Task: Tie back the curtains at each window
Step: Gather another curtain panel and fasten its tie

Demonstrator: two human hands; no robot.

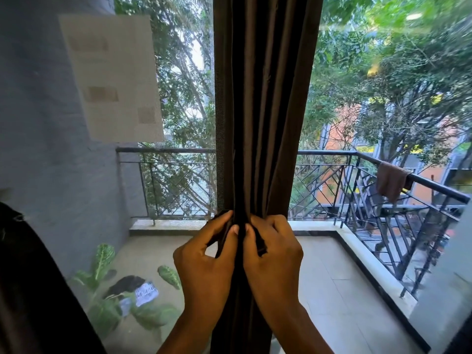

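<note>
Window glass [383,111]: fills the view behind both hands, looking out on trees and an orange building; a mesh screen covers the pane to the left of the hands.
Balcony floor [344,290]: pale tiles beyond the glass, below and to the right of the hands, edged by a low kerb.
Grey wall [51,162]: up and to the left of the left hand, outside the screen, with a pale sheet of paper [112,77] showing high on that side, its print blurred.
Railing [383,200]: dark metal bars past the hands, running along the far edge of the balcony and turning down the right side; a brown cloth [390,182] hangs over its top rail, well to the right.
Curtain [265,103]: dark brown, gathered into a narrow upright bundle that rises from between the two hands to the top of the view and drops on below the wrists.
Second dark fabric [33,290]: at the lower left edge, well apart from the left hand.
Potted plant [107,297]: broad green leaves on the balcony floor, down and left of the left hand.
Left hand [204,261]: fingers curled, thumb and fingertips pinching a dark tie strap [222,236] against the curtain's left side.
Right hand [275,254]: fingers curled, gripping the strap's other end at the curtain's right side, thumb tip close to the left thumb.
</note>
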